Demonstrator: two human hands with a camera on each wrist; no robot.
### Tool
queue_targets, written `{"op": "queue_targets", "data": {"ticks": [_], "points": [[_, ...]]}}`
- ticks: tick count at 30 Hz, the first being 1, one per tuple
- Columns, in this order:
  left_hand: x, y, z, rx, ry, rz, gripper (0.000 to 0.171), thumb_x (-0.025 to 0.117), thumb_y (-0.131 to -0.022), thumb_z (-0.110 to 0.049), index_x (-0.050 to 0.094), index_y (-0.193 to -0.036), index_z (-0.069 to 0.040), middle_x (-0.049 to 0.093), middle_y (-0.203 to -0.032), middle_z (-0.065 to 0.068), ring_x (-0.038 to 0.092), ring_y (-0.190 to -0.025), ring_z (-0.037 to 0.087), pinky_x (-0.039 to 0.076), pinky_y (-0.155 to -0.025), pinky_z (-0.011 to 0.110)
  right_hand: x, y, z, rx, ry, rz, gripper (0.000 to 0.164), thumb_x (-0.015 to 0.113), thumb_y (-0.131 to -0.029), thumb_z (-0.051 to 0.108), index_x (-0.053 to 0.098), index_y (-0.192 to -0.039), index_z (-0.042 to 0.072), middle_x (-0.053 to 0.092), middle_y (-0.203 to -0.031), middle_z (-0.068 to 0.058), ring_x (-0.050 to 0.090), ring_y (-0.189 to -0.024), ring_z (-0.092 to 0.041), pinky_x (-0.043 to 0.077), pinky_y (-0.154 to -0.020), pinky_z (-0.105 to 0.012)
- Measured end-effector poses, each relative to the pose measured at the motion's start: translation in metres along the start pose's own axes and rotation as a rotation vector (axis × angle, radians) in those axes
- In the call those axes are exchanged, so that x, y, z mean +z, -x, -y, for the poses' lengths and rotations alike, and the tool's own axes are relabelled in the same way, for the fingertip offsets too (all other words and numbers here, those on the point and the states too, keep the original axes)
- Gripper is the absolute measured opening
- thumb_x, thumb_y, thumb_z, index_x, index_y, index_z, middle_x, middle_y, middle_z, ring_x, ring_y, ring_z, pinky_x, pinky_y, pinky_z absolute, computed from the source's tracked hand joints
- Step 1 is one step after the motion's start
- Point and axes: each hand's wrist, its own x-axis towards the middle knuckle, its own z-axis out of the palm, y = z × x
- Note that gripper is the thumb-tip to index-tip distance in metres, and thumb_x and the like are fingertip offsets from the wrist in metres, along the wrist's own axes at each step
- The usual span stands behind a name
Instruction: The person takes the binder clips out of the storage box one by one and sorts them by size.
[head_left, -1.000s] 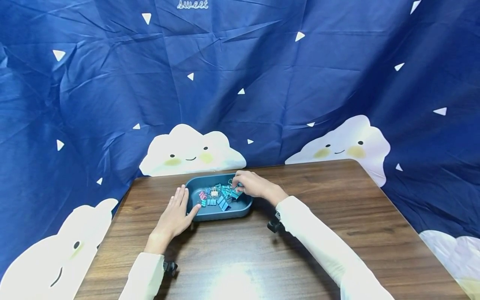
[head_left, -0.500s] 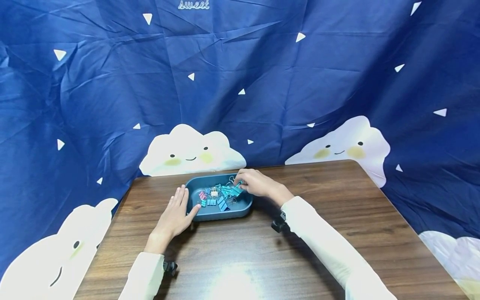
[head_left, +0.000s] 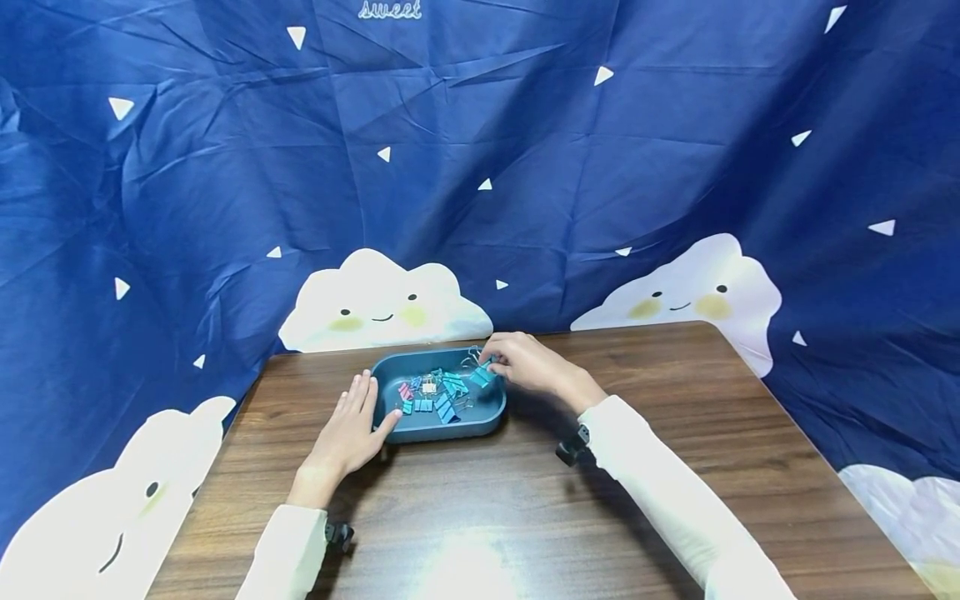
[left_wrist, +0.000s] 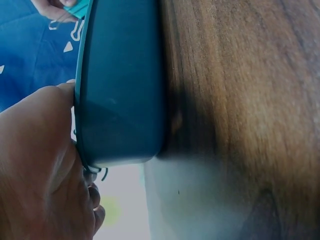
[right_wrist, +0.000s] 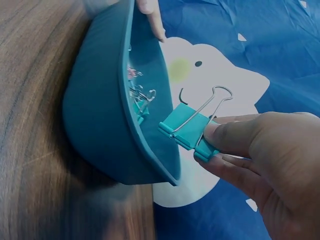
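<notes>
A teal binder clip (right_wrist: pixel 189 129) with silver wire handles is pinched between the thumb and fingers of my right hand (head_left: pixel 527 362). In the head view the clip overlaps the right end of a dark teal tray (head_left: pixel 442 431); the right wrist view has it raised just past the rim. My left hand (head_left: pixel 347 427) rests with straight fingers on the tray's left rim, thumb along the front corner. Inside the tray lie several binder clips: teal and blue ones (head_left: pixel 447 407), a pink one (head_left: pixel 406 391) and a cream one (head_left: pixel 429 387).
The tray stands near the far edge of a wooden table (head_left: pixel 480 500). Behind hangs a dark blue cloth (head_left: pixel 465 125) printed with white clouds and triangles. A small black device (head_left: pixel 340 534) is worn on each wrist.
My right hand has moved right and a little up with the teal binder clip, drawing it from the other clips toward the tray's right end. The left hand stays put.
</notes>
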Motion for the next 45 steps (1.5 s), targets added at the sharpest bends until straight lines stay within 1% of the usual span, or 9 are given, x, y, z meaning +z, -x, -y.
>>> {"op": "queue_targets", "data": {"ticks": [4,8,13,20,24,27,35,42,45], "points": [[0.001,0.000,0.002,0.006,-0.002,-0.001,0.093,0.039,-0.110,-0.063,0.018,-0.167,0.007,0.012,-0.178,0.025,0.010,-0.167,0.042,0.016,-0.135,0.059,-0.006,0.005,-0.002,0.011,-0.011,-0.040,0.013,0.075,-0.099,0.010,0.081,-0.110,0.011,0.076,-0.117,-0.003,0.073,-0.105,-0.023,0.060,-0.093,-0.042],[0.001,0.001,0.003,0.007,0.003,0.002,0.091,0.039,-0.111,-0.061,0.018,-0.167,0.007,0.010,-0.178,0.024,0.009,-0.167,0.041,0.015,-0.135,0.059,-0.012,0.011,-0.006,0.017,-0.033,-0.067,0.012,0.075,-0.099,0.009,0.081,-0.109,0.011,0.077,-0.113,-0.003,0.075,-0.102,-0.023,0.061,-0.091,-0.040],[0.001,0.001,0.003,0.010,0.001,0.010,0.088,0.039,-0.112,-0.057,0.016,-0.167,0.007,0.008,-0.178,0.024,0.009,-0.167,0.041,0.014,-0.136,0.058,-0.019,0.018,-0.013,0.044,-0.044,-0.102,0.012,0.076,-0.098,0.008,0.081,-0.108,0.011,0.077,-0.109,-0.002,0.074,-0.096,-0.017,0.062,-0.087,-0.038],[0.002,0.002,0.002,0.008,0.003,0.014,0.088,0.039,-0.112,-0.057,0.016,-0.167,0.007,0.008,-0.178,0.023,0.008,-0.167,0.040,0.015,-0.135,0.058,-0.033,0.031,-0.024,0.076,-0.069,-0.156,0.012,0.077,-0.096,0.006,0.080,-0.107,0.007,0.078,-0.106,-0.005,0.075,-0.093,-0.019,0.064,-0.085,-0.040],[0.002,0.001,0.002,0.008,0.001,0.014,0.087,0.040,-0.112,-0.057,0.016,-0.167,0.007,0.008,-0.178,0.023,0.007,-0.167,0.040,0.014,-0.136,0.057,-0.040,0.038,-0.031,0.091,-0.072,-0.178,0.012,0.078,-0.095,0.006,0.080,-0.107,0.008,0.079,-0.105,-0.005,0.076,-0.092,-0.020,0.064,-0.085,-0.041],[0.002,0.002,0.002,0.013,0.001,0.012,0.088,0.039,-0.112,-0.057,0.016,-0.167,0.007,0.008,-0.178,0.024,0.008,-0.167,0.040,0.014,-0.136,0.057,-0.042,0.043,-0.035,0.103,-0.075,-0.188,0.012,0.079,-0.095,0.006,0.080,-0.106,0.009,0.079,-0.104,-0.005,0.076,-0.092,-0.020,0.064,-0.084,-0.041],[0.002,0.002,0.003,0.007,0.008,0.016,0.088,0.040,-0.112,-0.057,0.015,-0.167,0.007,0.007,-0.178,0.023,0.007,-0.167,0.040,0.012,-0.136,0.056,-0.047,0.055,-0.047,0.143,-0.115,-0.215,0.012,0.078,-0.095,0.004,0.080,-0.106,0.007,0.079,-0.103,-0.007,0.076,-0.093,-0.020,0.064,-0.085,-0.042],[0.004,0.002,0.005,0.020,-0.005,-0.004,0.087,0.040,-0.112,-0.056,0.017,-0.166,0.008,0.010,-0.178,0.025,0.011,-0.166,0.042,0.015,-0.135,0.058,-0.048,0.064,-0.052,0.153,-0.123,-0.225,0.012,0.079,-0.094,0.003,0.080,-0.106,0.006,0.080,-0.103,-0.007,0.076,-0.092,-0.020,0.064,-0.085,-0.044],[0.005,0.001,0.005,0.023,0.000,-0.005,0.087,0.040,-0.112,-0.056,0.017,-0.167,0.008,0.009,-0.178,0.024,0.009,-0.167,0.041,0.015,-0.135,0.058,-0.048,0.068,-0.057,0.168,-0.118,-0.238,0.013,0.080,-0.094,0.004,0.081,-0.106,0.005,0.080,-0.102,-0.007,0.076,-0.091,-0.020,0.064,-0.084,-0.044]]}}
